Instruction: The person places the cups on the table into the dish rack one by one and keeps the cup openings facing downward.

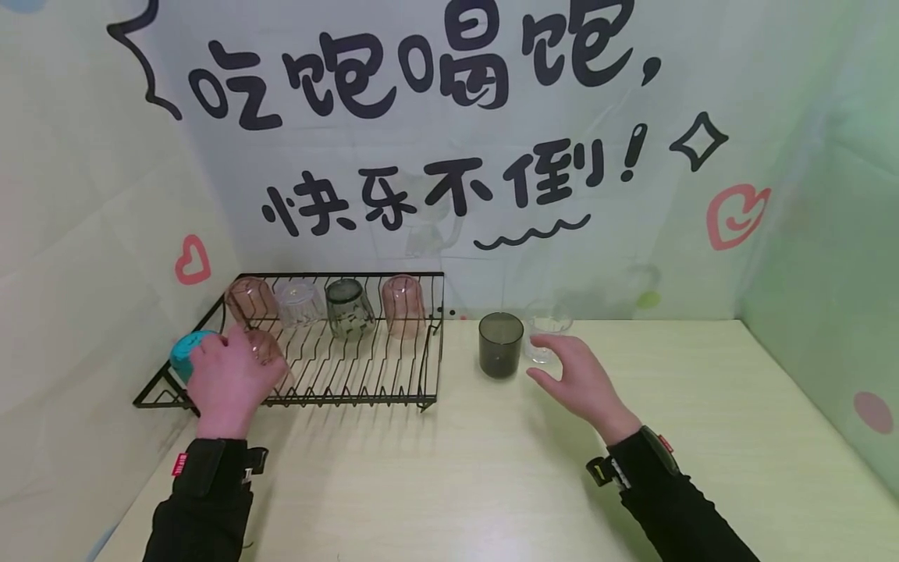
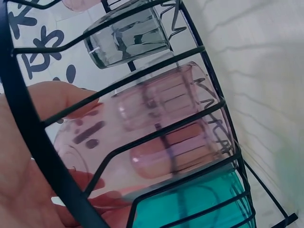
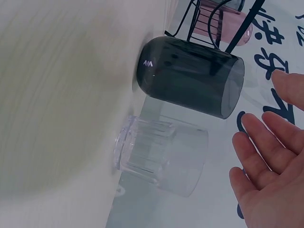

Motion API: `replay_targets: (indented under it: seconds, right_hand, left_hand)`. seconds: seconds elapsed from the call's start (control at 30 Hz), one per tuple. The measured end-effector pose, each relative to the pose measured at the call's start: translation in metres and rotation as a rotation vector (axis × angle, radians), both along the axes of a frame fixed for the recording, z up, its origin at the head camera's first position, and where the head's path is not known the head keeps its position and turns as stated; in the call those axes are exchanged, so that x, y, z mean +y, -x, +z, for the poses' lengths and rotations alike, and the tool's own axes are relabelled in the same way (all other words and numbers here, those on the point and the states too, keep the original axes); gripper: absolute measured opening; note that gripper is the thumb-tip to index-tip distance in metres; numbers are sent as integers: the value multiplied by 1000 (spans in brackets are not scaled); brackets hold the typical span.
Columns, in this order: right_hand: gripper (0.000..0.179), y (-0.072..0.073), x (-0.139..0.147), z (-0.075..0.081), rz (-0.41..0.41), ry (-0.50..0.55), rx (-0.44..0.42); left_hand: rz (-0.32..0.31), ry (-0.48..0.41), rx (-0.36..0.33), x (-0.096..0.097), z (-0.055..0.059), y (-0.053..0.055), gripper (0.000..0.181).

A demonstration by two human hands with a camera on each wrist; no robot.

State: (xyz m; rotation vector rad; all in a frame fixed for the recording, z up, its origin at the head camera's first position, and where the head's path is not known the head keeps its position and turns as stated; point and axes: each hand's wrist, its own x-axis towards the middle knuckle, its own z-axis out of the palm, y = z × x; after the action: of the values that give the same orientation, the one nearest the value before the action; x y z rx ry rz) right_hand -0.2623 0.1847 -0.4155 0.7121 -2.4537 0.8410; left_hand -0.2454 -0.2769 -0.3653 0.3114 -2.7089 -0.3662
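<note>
My left hand (image 1: 230, 378) is at the front left of the black wire rack (image 1: 361, 400). Its thumb and fingers hold a pink see-through glass (image 2: 99, 154) from two sides, near the mouth. Right beside that glass lies a turquoise cup (image 1: 188, 353), partly covered by the hand. My right hand (image 1: 586, 384) hovers over the table with spread, slightly bent fingers and nothing in its grasp. Closest to it are a clear ribbed glass (image 3: 161, 154) and a dark grey glass (image 3: 187, 76), both upright on the table and apart from the fingers in the right wrist view.
Along the rack's back row stand a reddish-brown glass (image 1: 251, 300), a clear glass (image 1: 300, 304), a grey faceted glass (image 1: 349, 311) and another pink glass (image 1: 403, 304). The pale wooden table (image 1: 421, 484) meets a printed backdrop (image 1: 618, 234) behind and cloth walls at the sides.
</note>
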Motion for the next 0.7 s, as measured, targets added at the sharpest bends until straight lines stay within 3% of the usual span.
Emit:
replay_targets:
  seconds: [0.7]
  right_hand:
    - [47, 11, -17, 5, -17, -91, 15]
  left_hand:
    - [-11, 43, 79, -3, -3, 0, 61]
